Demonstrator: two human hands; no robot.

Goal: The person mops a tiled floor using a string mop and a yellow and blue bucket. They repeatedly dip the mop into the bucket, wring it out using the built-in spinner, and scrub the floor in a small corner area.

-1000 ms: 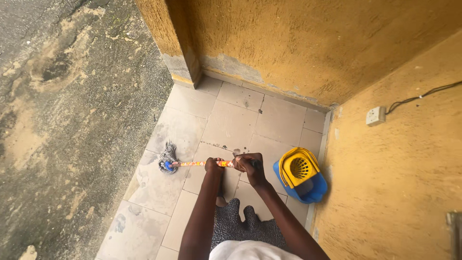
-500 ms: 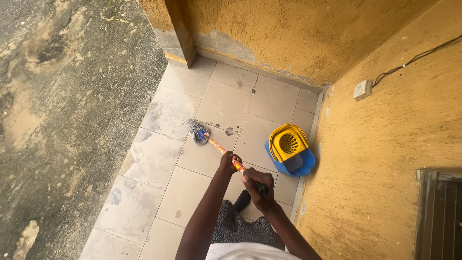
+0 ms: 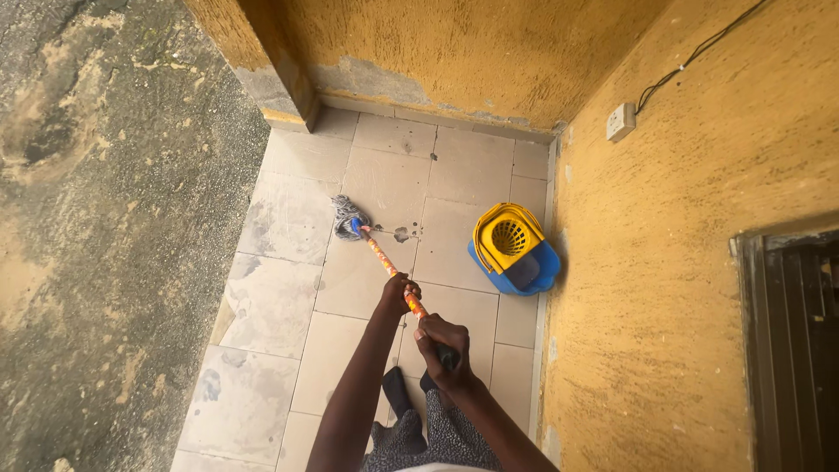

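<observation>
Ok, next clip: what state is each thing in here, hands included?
Mop: head down on the tiles, handle slanted.
Left hand: closed around the handle.
Right hand: closed near the handle's end.
Mop bucket: upright by the wall, yellow wringer in place.
Tiled floor: smudged, dark spots.

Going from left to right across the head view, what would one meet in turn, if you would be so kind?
Rough grey concrete ground → grey string mop head → yellow-and-blue mop bucket → white wall socket → dark door frame.
</observation>
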